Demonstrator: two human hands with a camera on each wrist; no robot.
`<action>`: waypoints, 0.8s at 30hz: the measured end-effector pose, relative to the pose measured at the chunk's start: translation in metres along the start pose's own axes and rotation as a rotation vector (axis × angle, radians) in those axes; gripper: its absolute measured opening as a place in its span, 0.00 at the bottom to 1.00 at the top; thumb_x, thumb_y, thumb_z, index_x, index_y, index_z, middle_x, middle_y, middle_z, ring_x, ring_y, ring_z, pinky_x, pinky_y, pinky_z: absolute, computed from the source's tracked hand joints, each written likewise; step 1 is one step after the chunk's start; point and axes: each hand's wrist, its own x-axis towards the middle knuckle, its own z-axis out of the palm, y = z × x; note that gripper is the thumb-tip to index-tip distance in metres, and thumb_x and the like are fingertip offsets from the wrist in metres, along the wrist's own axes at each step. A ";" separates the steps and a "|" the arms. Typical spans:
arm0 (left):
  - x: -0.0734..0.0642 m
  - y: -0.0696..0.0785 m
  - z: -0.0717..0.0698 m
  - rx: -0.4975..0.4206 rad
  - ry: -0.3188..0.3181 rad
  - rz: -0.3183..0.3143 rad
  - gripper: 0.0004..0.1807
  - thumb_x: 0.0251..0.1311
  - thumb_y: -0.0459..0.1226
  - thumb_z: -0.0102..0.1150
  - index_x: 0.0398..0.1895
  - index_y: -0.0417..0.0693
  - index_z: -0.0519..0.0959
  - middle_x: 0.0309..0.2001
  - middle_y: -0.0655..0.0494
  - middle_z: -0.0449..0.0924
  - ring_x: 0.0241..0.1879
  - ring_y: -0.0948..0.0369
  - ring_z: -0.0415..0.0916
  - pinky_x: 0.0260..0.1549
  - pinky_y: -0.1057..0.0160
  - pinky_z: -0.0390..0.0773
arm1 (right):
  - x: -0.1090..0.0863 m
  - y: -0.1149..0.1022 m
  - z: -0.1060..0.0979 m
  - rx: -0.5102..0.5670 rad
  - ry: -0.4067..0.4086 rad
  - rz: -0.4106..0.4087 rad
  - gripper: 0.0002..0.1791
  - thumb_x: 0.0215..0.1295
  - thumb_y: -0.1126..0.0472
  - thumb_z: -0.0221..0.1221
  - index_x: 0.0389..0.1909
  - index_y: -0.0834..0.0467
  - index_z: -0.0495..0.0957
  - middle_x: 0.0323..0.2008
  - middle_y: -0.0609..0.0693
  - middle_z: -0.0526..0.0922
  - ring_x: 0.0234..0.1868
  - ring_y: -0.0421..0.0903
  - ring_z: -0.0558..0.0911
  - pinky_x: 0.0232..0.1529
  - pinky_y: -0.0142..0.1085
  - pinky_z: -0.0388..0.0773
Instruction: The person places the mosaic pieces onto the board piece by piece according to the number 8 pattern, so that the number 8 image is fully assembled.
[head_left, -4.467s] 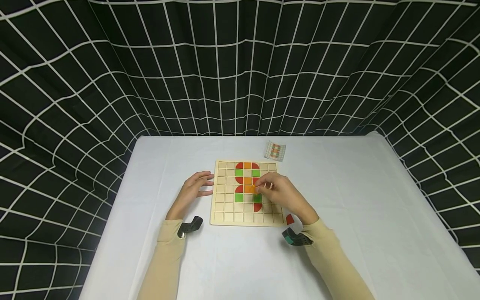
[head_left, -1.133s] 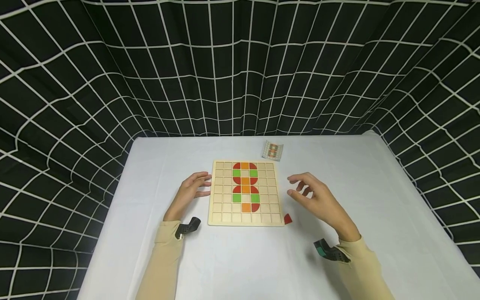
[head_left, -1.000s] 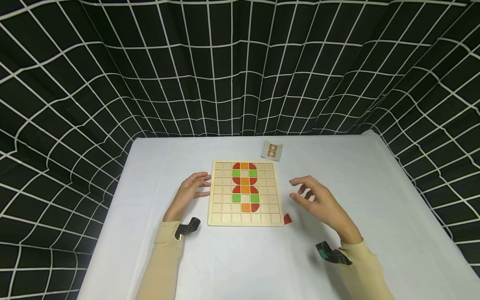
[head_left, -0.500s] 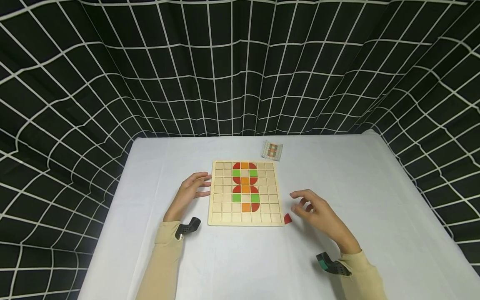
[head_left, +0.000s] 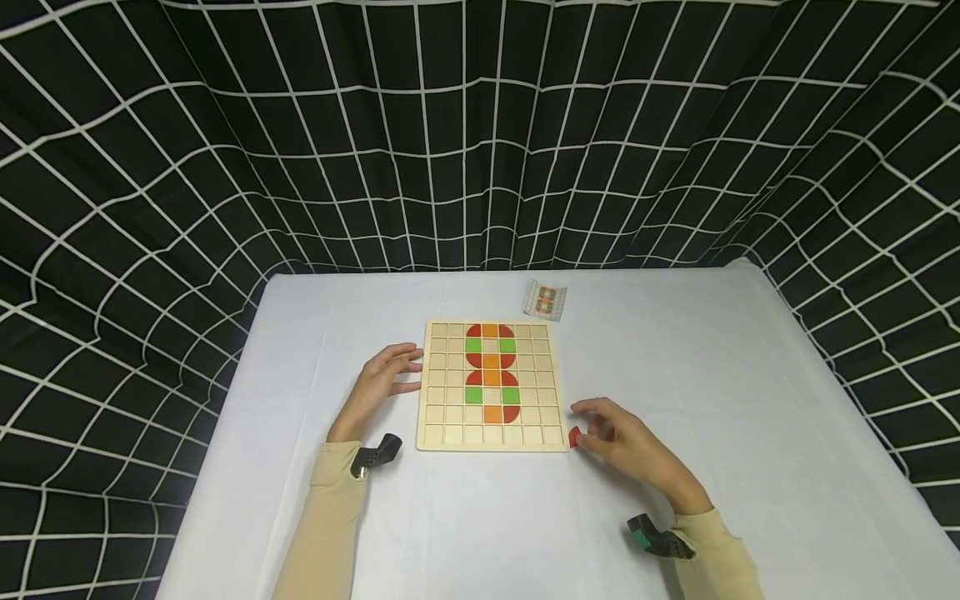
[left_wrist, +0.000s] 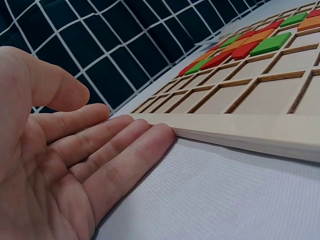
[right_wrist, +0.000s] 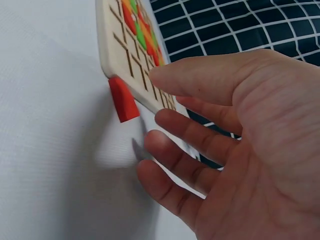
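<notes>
A wooden grid board (head_left: 450, 437) lies on the table, bearing red quarter-circle, green square and orange square tiles. My left hand (head_left: 375, 387) rests beside its left edge, and the left wrist view shows straight fingers (left_wrist: 122, 170) touching the frame. A loose red quarter-circle tile (head_left: 574, 437) lies at the board's near right corner. Over it hovers my right hand (head_left: 626, 442), thumb near the tile in the head view. In the right wrist view the red tile (right_wrist: 123, 100) lies apart from the loosely bent fingers (right_wrist: 175, 152), which hold nothing.
A small printed card (head_left: 546, 301) with a coloured grid pattern lies beyond the board's far right corner. White cloth (head_left: 480, 525) covers the table. A black curtain (head_left: 480, 167) with white grid lines surrounds its back and sides.
An orange tile, in my right hand over the board earlier, now sits in the lowest filled row. The right hand withdrew rightward, then came down and nearer the red tile. My left hand stayed.
</notes>
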 end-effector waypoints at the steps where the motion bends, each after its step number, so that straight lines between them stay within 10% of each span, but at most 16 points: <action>1: 0.000 0.000 0.000 -0.001 0.000 0.000 0.22 0.78 0.40 0.44 0.70 0.42 0.67 0.70 0.44 0.71 0.66 0.46 0.73 0.55 0.58 0.87 | 0.000 0.001 0.001 -0.007 -0.003 -0.002 0.22 0.64 0.66 0.66 0.59 0.58 0.76 0.39 0.51 0.77 0.36 0.42 0.74 0.32 0.26 0.73; 14: 0.000 0.002 0.000 0.023 0.004 0.001 0.23 0.79 0.41 0.43 0.71 0.42 0.67 0.70 0.44 0.71 0.66 0.46 0.73 0.55 0.58 0.87 | 0.002 -0.004 0.005 -0.213 -0.041 0.009 0.14 0.60 0.69 0.67 0.46 0.54 0.82 0.48 0.50 0.75 0.46 0.43 0.71 0.47 0.31 0.77; 24: -0.001 0.002 0.001 0.008 0.004 0.002 0.22 0.79 0.39 0.43 0.70 0.41 0.67 0.70 0.44 0.71 0.65 0.46 0.73 0.55 0.59 0.88 | 0.003 -0.005 0.005 -0.219 -0.056 0.072 0.10 0.62 0.63 0.69 0.42 0.55 0.79 0.36 0.47 0.74 0.38 0.43 0.70 0.33 0.28 0.70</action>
